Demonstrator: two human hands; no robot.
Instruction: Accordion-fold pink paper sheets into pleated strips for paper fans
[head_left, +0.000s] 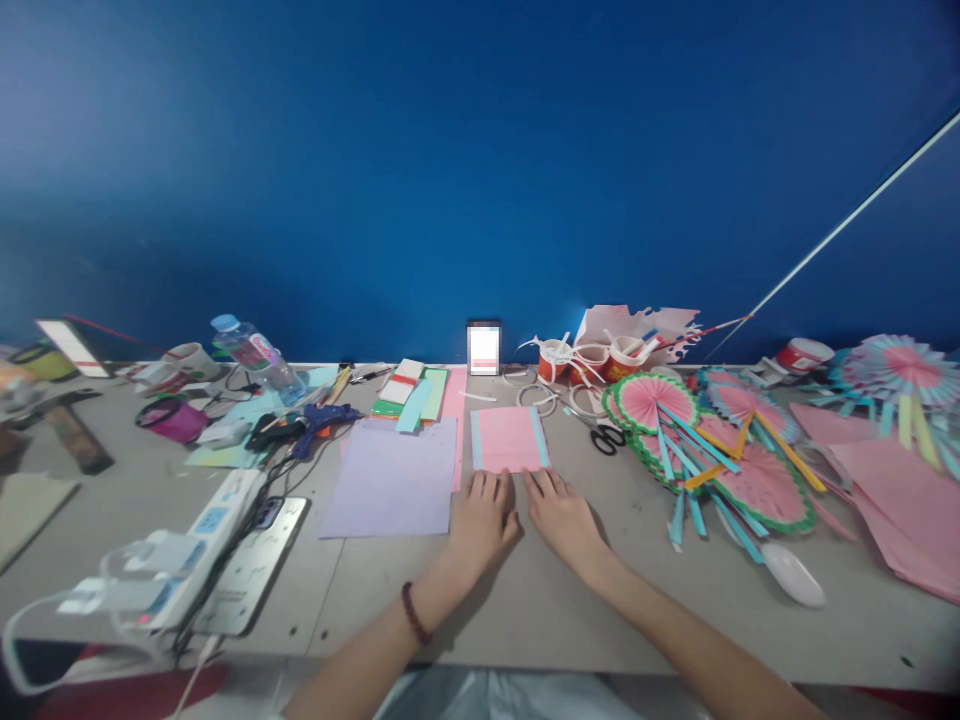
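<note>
A pink paper sheet [508, 438] with a light blue strip along each side lies flat on the table in front of me. At its near edge rest the fingertips of my left hand [484, 515], fingers extended and lying close together, thumb out to the side. My right hand [564, 515] touches the same edge farther right, its fingers stretched forward and its palm turned down. Neither hand appears to grip the sheet. To the left, a larger lilac sheet [394, 478] partly covers another pink sheet [456, 400].
Black-handled scissors [607, 438] and pink-and-green paper fans [761, 485] lie to the right, near a white spoon [793, 575]. On the left are a blue glue gun [322, 425], a phone [255, 565], a power strip [206, 540] and a tilted bottle [259, 355]. A blue wall [465, 180] stands behind.
</note>
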